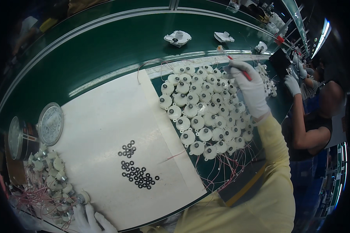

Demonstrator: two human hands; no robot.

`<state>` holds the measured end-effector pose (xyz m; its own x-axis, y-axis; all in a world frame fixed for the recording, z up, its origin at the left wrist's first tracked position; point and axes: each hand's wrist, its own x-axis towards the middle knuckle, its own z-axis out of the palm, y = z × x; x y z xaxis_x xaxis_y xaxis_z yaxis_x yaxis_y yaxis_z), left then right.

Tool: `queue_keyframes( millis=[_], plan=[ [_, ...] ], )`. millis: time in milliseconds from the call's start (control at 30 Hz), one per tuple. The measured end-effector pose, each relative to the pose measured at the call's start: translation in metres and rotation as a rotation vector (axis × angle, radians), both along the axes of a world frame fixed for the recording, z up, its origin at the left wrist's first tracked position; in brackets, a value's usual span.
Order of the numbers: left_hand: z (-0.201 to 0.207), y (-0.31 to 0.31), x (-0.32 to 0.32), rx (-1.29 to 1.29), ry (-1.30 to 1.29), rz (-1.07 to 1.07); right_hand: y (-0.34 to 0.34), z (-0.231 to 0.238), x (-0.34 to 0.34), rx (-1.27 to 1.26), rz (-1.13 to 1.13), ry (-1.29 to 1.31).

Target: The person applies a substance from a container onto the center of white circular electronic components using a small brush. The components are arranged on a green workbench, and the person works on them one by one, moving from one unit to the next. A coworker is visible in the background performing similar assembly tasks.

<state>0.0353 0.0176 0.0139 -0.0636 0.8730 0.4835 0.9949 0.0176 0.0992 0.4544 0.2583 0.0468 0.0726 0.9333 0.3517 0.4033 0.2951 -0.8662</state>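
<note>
My right hand (pixel 249 87), in a white glove, is closed around a thin red-handled brush (pixel 240 70) with a pale, orange-stained tip. It is raised over the far right of a dense group of round white plastic motor housings (pixel 197 122) with dark centres and thin pink wires. My left hand (pixel 90 220), also gloved, is at the lower left edge, fingers stretched and apart. Its fingertips are beside a housing (pixel 83 197) at the edge of a loose pile of similar parts (pixel 52 174); whether they touch is unclear. Small black rings (pixel 138 173) lie on the white sheet (pixel 101 124).
A clear round lid or dish (pixel 51 123) and a tin (pixel 21 138) stand at the left. Beyond a metal rail, white parts (pixel 177 39) sit on a green belt (pixel 116 39). At the right, a co-worker (pixel 313 128) with white gloves works close to my right arm.
</note>
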Motion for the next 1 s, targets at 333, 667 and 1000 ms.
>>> queue_keyframes(
  millis=[333, 667, 1000],
  plan=[
    [0.001, 0.002, 0.0, -0.015, -0.006, -0.013, 0.014, -0.02, -0.019, 0.068, 0.102, -0.491],
    [-0.001, 0.003, -0.001, 0.01, -0.023, -0.033, 0.013, -0.028, -0.017, -0.066, 0.127, -0.389],
    [0.0, 0.001, -0.001, 0.006, -0.053, -0.034, 0.016, -0.022, -0.019, -0.145, 0.118, -0.506]
  ],
)
